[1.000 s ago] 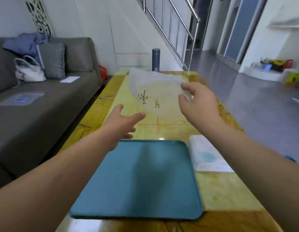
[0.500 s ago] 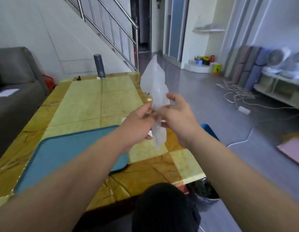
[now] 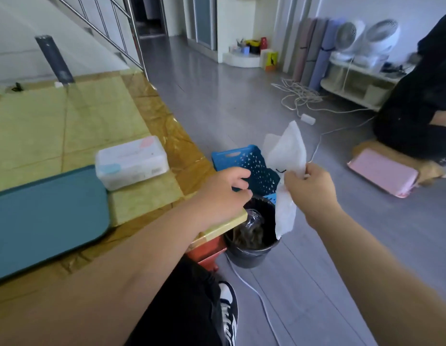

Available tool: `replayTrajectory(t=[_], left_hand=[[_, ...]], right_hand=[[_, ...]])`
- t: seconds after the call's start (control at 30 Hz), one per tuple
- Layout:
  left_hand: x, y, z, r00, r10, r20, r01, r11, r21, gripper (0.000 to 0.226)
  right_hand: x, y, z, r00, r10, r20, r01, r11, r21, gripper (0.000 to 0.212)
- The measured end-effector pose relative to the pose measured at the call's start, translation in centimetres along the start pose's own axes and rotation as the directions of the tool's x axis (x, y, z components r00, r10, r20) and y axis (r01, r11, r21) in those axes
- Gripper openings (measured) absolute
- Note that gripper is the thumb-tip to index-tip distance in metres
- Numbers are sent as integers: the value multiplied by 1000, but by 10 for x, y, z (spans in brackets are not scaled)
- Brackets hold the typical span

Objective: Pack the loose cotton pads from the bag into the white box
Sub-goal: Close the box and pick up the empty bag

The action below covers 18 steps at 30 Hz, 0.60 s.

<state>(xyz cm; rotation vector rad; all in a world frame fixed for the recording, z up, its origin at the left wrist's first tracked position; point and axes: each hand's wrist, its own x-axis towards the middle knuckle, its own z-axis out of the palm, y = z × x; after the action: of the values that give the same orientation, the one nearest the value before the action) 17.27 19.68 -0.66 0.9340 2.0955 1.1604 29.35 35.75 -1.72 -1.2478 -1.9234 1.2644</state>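
As if to discard, pinches limp bag (image 3: 286, 151) in right hand (image 3: 311, 188) above black bin (image 3: 251, 253), lower centre; curls left hand (image 3: 222, 191) loosely, empty.

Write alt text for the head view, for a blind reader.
The right hand grips a crumpled white plastic bag beyond the yellow table, near a black bin; the left hand is loosely curled and empty. The white box sits on the table beside a teal mat.

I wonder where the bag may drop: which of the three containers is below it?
The black bin on the floor: the bag hangs over its rim. The blue basket stands behind it; the white box is on the table.
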Motion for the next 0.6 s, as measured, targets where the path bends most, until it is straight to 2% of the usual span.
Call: replayTrajectory(t=[0.13,0.23,0.33,0.4,0.5,0.53,0.6], left_hand=[[15,-11,4,999,-11,-31,12,1000,15,48],[25,-18,6,998,-14,-66,14,1000,8,46],[34,-26,2,993,-27,-112,29,999,16,44],[39,-33,-2,992,-33,-126,35,999,10,43],[45,-40,-6,992,-41,-116,45,999,24,43],[47,-42,-7,993,-39,-112,42,999,32,43],[52,-45,-10,994,-37,-107,42,998,41,43]], right_hand=[[15,46,17,981,190,43,-192,980,54,16],[25,68,44,970,233,66,-237,969,64,16],[32,91,73,948,288,135,-285,958,-43,16],[36,113,92,918,337,206,-308,937,-163,28],[41,143,113,836,468,286,-393,875,-283,63],[44,149,119,820,492,292,-417,864,-283,67],[51,152,132,795,527,300,-442,842,-310,61]])
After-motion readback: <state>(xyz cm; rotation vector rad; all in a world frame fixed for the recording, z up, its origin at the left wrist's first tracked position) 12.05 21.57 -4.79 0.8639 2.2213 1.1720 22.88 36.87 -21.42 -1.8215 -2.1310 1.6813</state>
